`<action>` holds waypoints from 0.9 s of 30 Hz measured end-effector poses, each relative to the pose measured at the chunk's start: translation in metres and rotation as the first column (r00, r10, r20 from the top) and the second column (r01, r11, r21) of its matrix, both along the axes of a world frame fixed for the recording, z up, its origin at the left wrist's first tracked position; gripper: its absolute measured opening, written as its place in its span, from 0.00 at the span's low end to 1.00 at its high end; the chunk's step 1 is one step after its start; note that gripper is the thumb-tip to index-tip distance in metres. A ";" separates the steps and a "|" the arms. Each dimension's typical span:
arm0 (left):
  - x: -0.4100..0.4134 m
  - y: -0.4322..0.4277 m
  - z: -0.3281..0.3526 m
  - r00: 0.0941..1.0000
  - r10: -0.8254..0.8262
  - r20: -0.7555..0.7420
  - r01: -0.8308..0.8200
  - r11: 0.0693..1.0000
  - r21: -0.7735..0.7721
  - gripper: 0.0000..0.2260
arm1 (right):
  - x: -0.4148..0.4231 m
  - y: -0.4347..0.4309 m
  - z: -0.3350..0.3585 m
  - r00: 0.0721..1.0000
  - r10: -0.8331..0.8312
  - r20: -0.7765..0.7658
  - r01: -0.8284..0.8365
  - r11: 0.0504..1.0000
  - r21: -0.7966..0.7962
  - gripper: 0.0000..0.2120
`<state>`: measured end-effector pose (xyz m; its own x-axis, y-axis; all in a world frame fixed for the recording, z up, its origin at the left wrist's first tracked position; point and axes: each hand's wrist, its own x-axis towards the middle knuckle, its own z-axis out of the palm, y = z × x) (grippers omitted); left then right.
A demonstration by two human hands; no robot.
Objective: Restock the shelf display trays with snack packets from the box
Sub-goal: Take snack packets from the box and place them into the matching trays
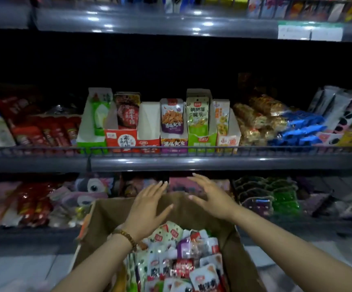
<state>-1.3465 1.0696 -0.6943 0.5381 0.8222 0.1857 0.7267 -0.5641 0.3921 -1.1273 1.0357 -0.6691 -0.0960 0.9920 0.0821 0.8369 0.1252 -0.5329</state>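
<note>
A brown cardboard box [107,216] stands in front of me, filled with several mixed snack packets [181,258]. My left hand [147,207] and my right hand [210,197] hover above its far side, fingers spread, holding nothing. On the middle shelf stands a row of cardboard display trays: a green one [91,131], a red one [121,140], a white one with no packets showing [148,125], a purple one [173,142], a light-green one [201,139] and an orange-white one [226,140]. A beaded bracelet circles my left wrist.
A wire rail [171,149] runs along the middle shelf's front edge. Red sausage packs [44,131] lie left of the trays, and golden and blue wrapped snacks [276,125] to the right. The lower shelf [33,201] holds more bags behind the box. An upper shelf [171,24] overhangs.
</note>
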 end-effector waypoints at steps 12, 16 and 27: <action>-0.048 -0.037 -0.100 0.986 0.037 -0.160 -0.092 0.933 -0.348 0.55 | -0.017 -0.031 -0.123 0.988 -0.145 -0.055 0.090 0.823 -0.560 0.09; -0.037 -0.035 -0.103 0.986 0.044 -0.158 -0.100 0.923 -0.371 0.36 | -0.020 -0.027 -0.134 0.975 -0.207 -0.076 0.133 0.827 -0.546 0.10; -0.009 -0.030 -0.081 0.984 0.084 0.159 0.034 0.780 -0.625 0.23 | -0.025 -0.010 -0.101 0.945 -0.102 -0.310 -0.042 0.903 -0.427 0.08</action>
<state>-1.3557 1.0398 -0.7749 0.5245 0.8016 -0.2869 0.6266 -0.1352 0.7676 -1.1525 1.0260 -0.7704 -0.1063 0.9401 -0.3240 0.6132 -0.1945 -0.7656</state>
